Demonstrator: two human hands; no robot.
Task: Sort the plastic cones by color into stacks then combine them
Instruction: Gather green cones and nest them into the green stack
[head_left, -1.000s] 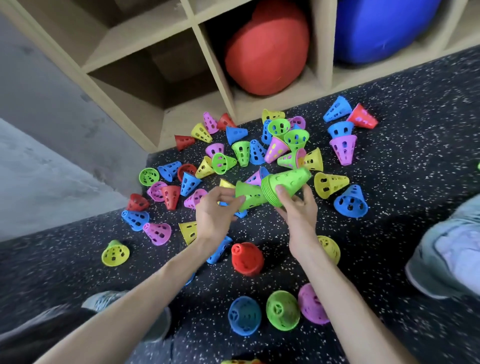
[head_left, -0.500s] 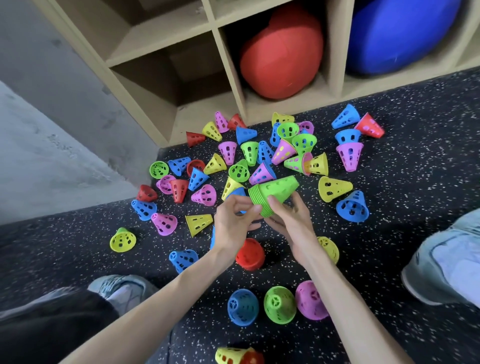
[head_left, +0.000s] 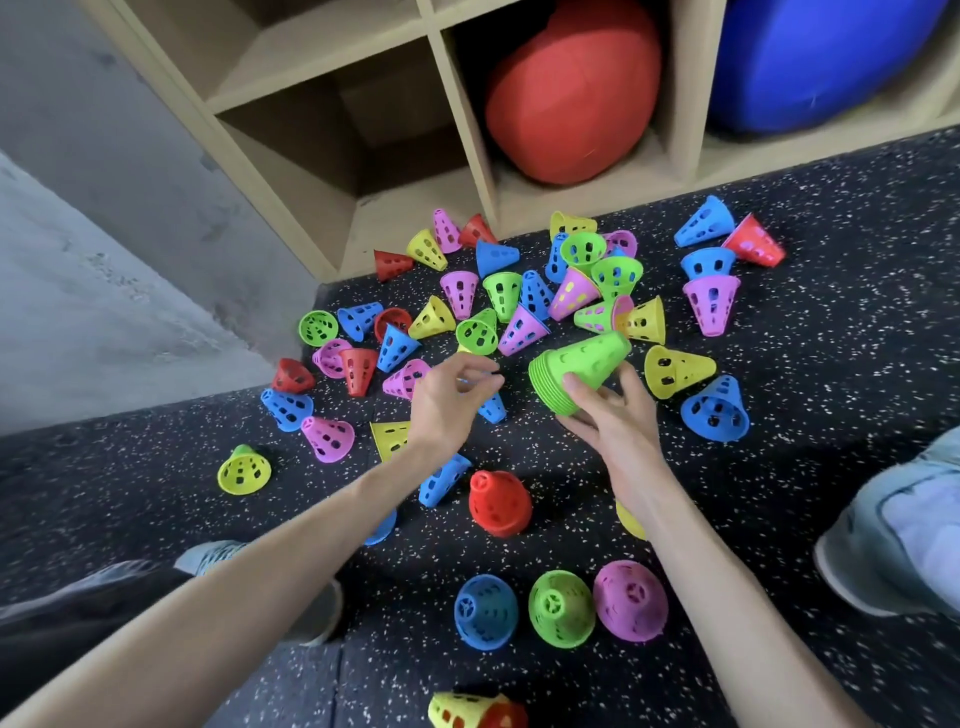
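On the speckled black floor (head_left: 831, 322) beside a grey wall (head_left: 104, 208), a lone yellow-green cone (head_left: 244, 469) sits apart at far left. Scattered loose cones (head_left: 460, 291) in red, blue, pink, yellow and green spread from there toward a wooden cubby shelf (head_left: 363, 171) at the back. The person's left hand (head_left: 447, 400) hovers over the middle of the pile, fingers loosely curled, its grip holding nothing. Just beside it, the right hand (head_left: 613, 415) holds a green stack (head_left: 576, 366) of nested cones lifted off the floor and tilted, narrow end pointing up and right, the thumb pressed on its side and fingers curled beneath. Nearer the person stand a red stack (head_left: 500, 503), then a row of a blue stack (head_left: 485, 612), a green cone pile (head_left: 561, 608) and a pink stack (head_left: 630, 600). A red ball (head_left: 571, 88) and a blue ball (head_left: 821, 57) fill the shelf's compartments. A denim-clad knee (head_left: 904, 525) shows at far right.
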